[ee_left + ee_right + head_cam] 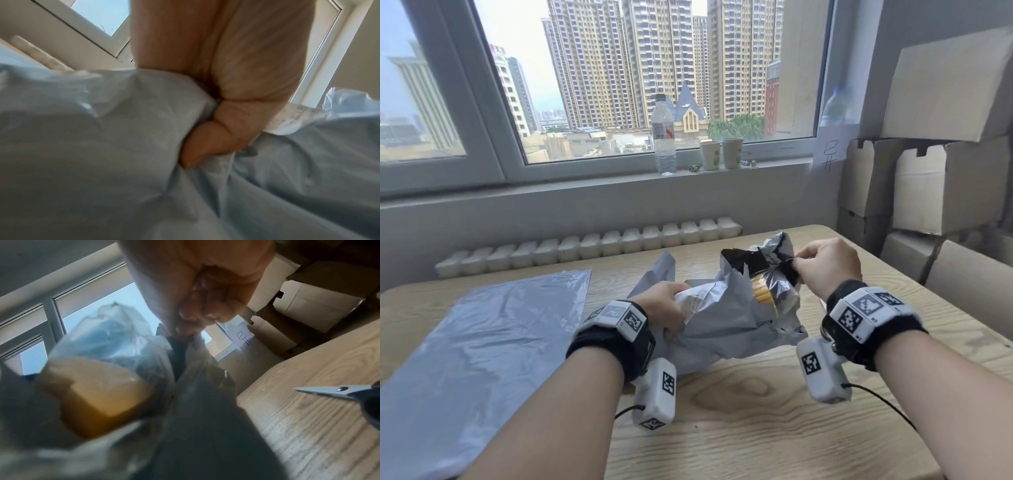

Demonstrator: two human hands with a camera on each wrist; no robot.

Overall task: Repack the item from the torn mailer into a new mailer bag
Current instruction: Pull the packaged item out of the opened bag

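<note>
A crumpled grey torn mailer (726, 318) with a black lining lies at the middle of the wooden table (756, 428). My left hand (666, 308) grips its left side near a white label, fingers curled into the plastic (205, 146). My right hand (822, 263) pinches the torn black edge at the mailer's open right end (185, 331) and holds it up. Inside the opening a yellow item (763, 296) in clear wrap shows, blurred and close in the right wrist view (98, 394). A flat grey new mailer bag (482, 346) lies on the table to the left.
Scissors (339, 392) lie on the table right of the mailer. Stacked cardboard boxes (945, 178) stand at the right. A water bottle (663, 137) and two paper cups (720, 154) stand on the windowsill; a radiator (585, 246) runs behind the table.
</note>
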